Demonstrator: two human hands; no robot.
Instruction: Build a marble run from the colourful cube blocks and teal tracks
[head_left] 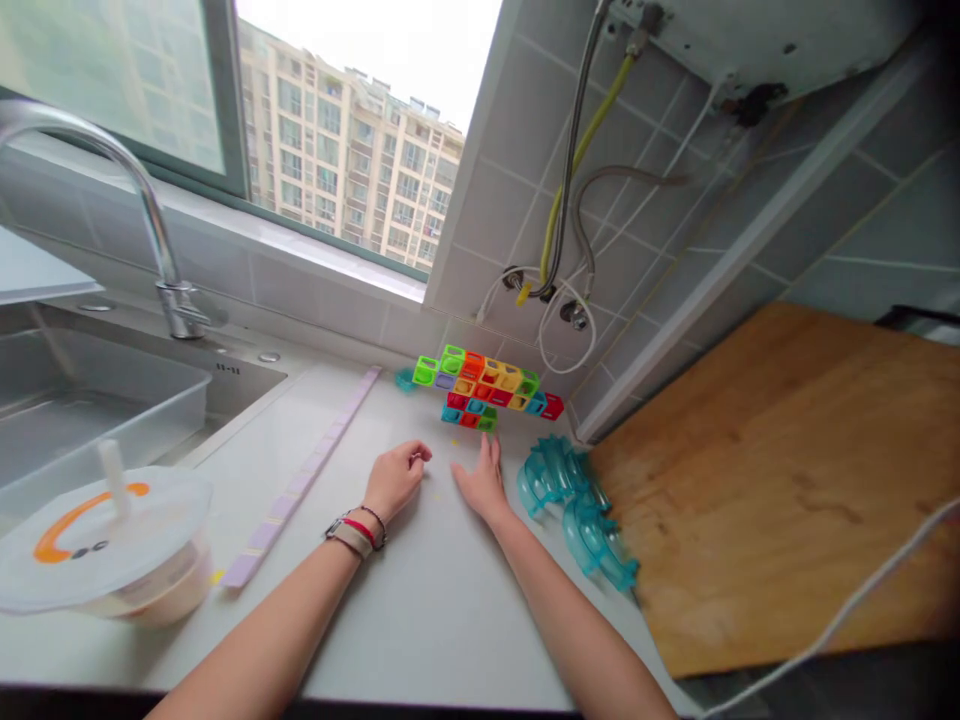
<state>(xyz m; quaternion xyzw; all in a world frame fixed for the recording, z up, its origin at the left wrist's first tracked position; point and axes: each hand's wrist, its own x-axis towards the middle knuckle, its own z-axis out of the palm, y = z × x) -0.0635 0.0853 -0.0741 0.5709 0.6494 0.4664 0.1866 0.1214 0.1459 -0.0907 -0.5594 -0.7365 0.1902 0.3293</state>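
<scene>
A structure of colourful hollow cube blocks (482,390) stands on the white counter (450,620) near the tiled wall. My right hand (481,485) is just in front of its lower green block, fingers stretched forward and thumb apart; whether the fingertips touch the block I cannot tell. To the left, my left hand (397,475) rests above the counter with its fingers curled in, and anything inside them is hidden. Clear teal curved track pieces (556,475) lie right of my right hand, with more teal pieces (600,545) nearer me.
A long lilac strip (300,480) lies left of my hands. Further left are a lidded drink cup (161,590) with a straw, a sink (247,385) and a faucet (154,215). A wooden board (787,490) leans at the right; a white cable (847,600) crosses it.
</scene>
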